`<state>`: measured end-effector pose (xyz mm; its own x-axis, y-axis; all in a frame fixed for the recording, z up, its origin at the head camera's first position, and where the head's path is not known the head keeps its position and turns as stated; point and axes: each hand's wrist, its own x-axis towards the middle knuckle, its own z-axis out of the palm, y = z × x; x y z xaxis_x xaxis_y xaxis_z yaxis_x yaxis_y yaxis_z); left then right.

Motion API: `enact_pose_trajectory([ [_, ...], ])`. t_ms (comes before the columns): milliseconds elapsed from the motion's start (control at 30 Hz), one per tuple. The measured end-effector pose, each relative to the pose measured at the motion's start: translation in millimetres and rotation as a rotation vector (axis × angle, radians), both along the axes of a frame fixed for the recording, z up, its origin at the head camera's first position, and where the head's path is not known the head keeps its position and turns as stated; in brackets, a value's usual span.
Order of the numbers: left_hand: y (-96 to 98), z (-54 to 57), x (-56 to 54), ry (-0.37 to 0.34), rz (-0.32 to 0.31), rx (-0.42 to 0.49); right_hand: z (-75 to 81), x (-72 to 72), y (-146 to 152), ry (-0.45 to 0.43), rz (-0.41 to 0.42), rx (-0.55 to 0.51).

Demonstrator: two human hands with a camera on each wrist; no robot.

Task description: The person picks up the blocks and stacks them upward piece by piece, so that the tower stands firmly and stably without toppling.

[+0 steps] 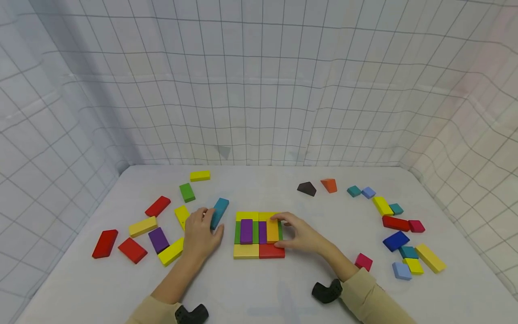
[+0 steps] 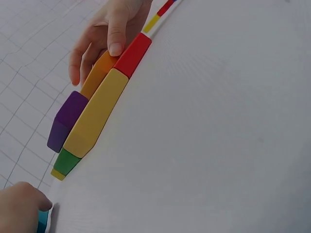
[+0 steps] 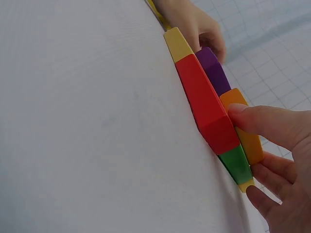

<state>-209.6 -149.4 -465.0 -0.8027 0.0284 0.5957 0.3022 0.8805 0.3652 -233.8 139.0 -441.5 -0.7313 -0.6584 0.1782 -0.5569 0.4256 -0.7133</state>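
A flat assembly of blocks lies in the middle of the table in the head view. Its border has yellow blocks (image 1: 247,215) at the back, a beige block (image 1: 246,252) and a red block (image 1: 272,252) in front, with green (image 1: 237,232) between. A purple block (image 1: 246,231) and an orange block (image 1: 272,231) lie on top. My right hand (image 1: 303,235) pinches the orange block between thumb and fingers, also plain in the right wrist view (image 3: 286,145). Left of the assembly, my left hand (image 1: 200,236) grips a teal-blue block (image 1: 220,210), tilted, its lower part partly hidden.
Loose red, yellow, purple and green blocks (image 1: 187,192) are scattered at the left. On the right side lie several more, among them a dark blue block (image 1: 396,241). A black piece (image 1: 307,189) and an orange wedge (image 1: 329,185) sit at the back. Gridded cloth (image 1: 259,90) surrounds the table.
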Motion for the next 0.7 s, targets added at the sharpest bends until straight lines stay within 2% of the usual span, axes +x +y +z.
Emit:
enact_pose_trajectory([
  [100, -0.7, 1.4, 1.0, -0.066, 0.039, -0.008, 0.1, 0.0, 0.0, -0.002, 0.002, -0.003],
  [233, -1.4, 2.3, 0.9, -0.139, 0.056, 0.037, 0.1, 0.0, 0.1, -0.008, 0.008, -0.007],
  [400, -1.5, 3.5, -1.7, -0.182, 0.039, 0.172, -0.1, 0.1, 0.2, -0.019, 0.000, -0.006],
  [467, -0.4, 6.2, -2.7, -0.167, 0.001, 0.242, -0.2, 0.2, 0.1, -0.023, -0.006, -0.006],
  [533, 1.1, 9.4, -3.6, -0.130, -0.066, 0.290, -0.4, 0.3, -0.1, -0.031, -0.013, -0.006],
  [600, 3.0, 12.5, -4.9, -0.096, -0.160, 0.321, -0.6, 0.4, -0.3, -0.039, -0.019, -0.007],
  [700, 7.0, 16.8, -7.4, -0.068, -0.319, 0.307, -0.6, 0.5, -0.4, -0.052, -0.027, -0.015],
])
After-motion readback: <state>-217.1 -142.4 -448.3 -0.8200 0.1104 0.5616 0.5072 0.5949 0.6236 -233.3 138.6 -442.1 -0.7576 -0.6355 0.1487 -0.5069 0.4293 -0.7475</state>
